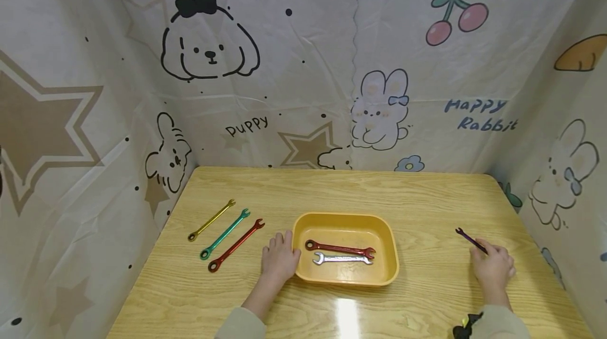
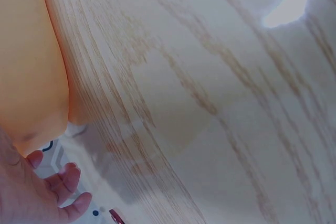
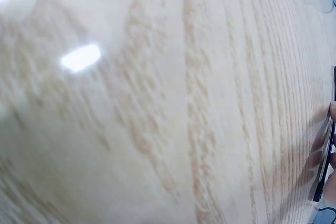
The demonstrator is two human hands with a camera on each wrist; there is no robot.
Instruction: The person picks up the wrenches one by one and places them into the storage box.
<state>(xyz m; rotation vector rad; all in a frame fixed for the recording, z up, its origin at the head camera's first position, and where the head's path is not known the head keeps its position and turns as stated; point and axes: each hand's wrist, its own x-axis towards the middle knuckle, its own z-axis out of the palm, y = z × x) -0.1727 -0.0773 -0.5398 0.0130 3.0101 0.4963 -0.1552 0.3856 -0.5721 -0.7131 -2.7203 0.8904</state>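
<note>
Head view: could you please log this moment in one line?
left hand: touches yellow rectangular tray | right hand: holds dark purple metal wrench | in tray: red metal wrench, silver metal wrench

yellow tray, dark purple wrench

Left hand: bare; nails short where visible. Left sleeve: plain, pale grey-beige, ending at the forearm. Right hand: bare. Right sleeve: matching plain fabric. Beside its cuff: small black attachment, irregular outline, yellow patch; exact type indistinct.
</note>
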